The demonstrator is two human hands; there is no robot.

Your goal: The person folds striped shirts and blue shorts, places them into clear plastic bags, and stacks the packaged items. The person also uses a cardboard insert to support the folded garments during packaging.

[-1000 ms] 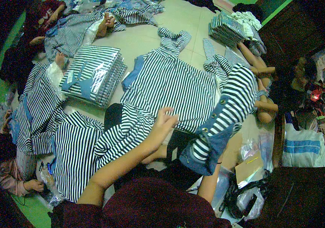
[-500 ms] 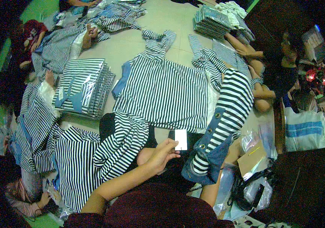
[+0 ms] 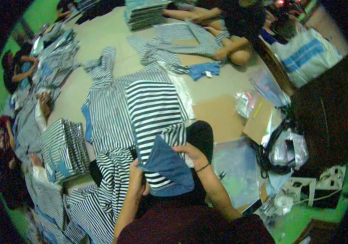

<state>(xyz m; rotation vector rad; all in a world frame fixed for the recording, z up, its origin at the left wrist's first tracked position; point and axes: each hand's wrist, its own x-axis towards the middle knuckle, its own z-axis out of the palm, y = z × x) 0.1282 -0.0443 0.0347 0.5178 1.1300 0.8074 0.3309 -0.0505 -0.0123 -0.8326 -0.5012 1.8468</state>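
Note:
A black-and-white striped shirt (image 3: pixel 154 106) lies folded into a long panel in front of me, its near end over my lap. Its blue denim collar (image 3: pixel 169 164) is turned up toward me. My left hand (image 3: pixel 138 178) grips the shirt's left edge beside the collar. On the other side, my right hand (image 3: pixel 191 154), with a dark bracelet at the wrist, holds the fabric with thumb and fingers closed on it. Beneath the folded panel, another striped shirt (image 3: pixel 111 118) is spread on the floor.
Plastic-wrapped folded shirts (image 3: pixel 62 152) are stacked at left; another stack (image 3: pixel 143 16) stands far off. More striped shirts (image 3: pixel 96 215) lie bunched near my left. At right are clear plastic bags (image 3: pixel 237 171), cardboard (image 3: pixel 259 118) and a phone (image 3: pixel 252 207). Other people sit around.
My view has swung to the right. The white card in my left hand is no longer visible; that hand now grips the shirt. The folded shirt has come before me, with my right hand showing on it.

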